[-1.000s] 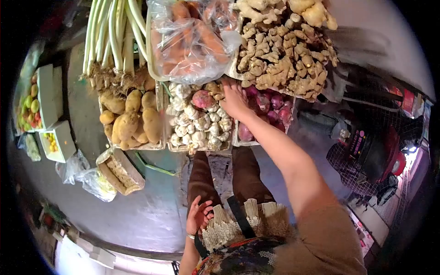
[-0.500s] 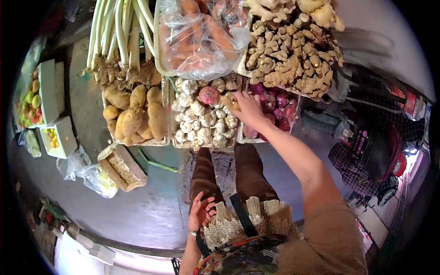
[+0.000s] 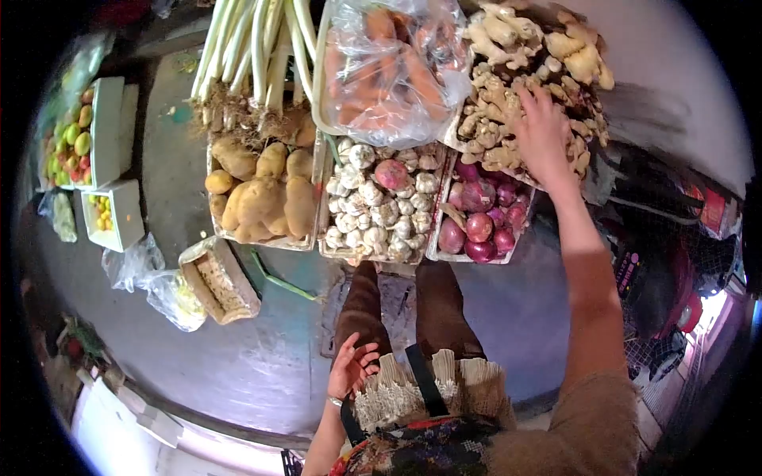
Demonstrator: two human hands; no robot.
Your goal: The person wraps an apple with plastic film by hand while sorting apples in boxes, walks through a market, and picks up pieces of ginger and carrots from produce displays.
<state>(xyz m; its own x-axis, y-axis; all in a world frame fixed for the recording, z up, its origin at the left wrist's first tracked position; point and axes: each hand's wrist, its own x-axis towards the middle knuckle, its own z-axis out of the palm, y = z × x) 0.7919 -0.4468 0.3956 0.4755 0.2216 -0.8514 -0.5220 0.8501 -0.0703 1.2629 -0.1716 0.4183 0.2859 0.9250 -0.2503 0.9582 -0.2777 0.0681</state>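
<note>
My right hand (image 3: 544, 136) reaches over the heap of ginger (image 3: 496, 119) at the upper right. Its fingers are stretched out and a little apart on the roots, with no piece plainly gripped; the thumb side is partly hidden. Below that hand, a crate holds red onions (image 3: 479, 228). To the left of it is a crate of garlic bulbs (image 3: 369, 214), with one red onion (image 3: 390, 174) lying on top. My left hand (image 3: 352, 366) hangs by my thigh, palm up, its fingers loosely bent and apart, holding nothing.
Potatoes (image 3: 270, 202) fill a crate at left, with leeks (image 3: 258, 55) behind. Carrots in a plastic bag (image 3: 393, 71) sit at the back middle. On the floor are a small box (image 3: 221, 282), a green stalk (image 3: 284, 283) and plastic bags (image 3: 171, 293). Fruit boxes (image 3: 115, 218) stand far left.
My right hand has moved from between the garlic and red onions, where a tan piece showed at its fingers, up and right onto the ginger. My left hand stays by my thigh.
</note>
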